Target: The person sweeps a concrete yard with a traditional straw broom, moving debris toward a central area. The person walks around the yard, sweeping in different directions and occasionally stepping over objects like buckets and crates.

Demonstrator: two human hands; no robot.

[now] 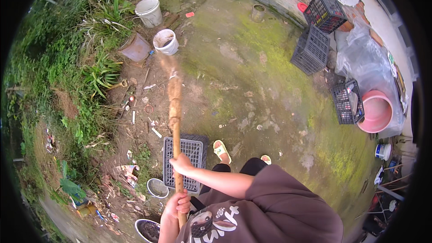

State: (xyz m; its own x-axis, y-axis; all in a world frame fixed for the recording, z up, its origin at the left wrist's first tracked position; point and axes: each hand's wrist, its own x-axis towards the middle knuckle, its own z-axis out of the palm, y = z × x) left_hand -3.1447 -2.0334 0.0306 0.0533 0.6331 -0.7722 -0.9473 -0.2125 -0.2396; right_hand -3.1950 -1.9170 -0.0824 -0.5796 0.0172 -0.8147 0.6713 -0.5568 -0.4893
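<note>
Both hands wrap a long wooden-handled straw broom [174, 108]: right hand [182, 164] above, left hand [177, 203] below, beside the dark plastic crate [193, 150]. Judging by this, a sweeping stroke is underway; next needs a firm pull.

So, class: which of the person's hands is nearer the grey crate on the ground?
Right. The right hand grips the stick just in front of the crate; the left hand grips lower down, past the crate's near edge.

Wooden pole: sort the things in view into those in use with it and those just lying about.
In use: wooden pole, left hand, right hand, both gripping it.
Lying about: white buckets, black crates, pink basin.
</note>
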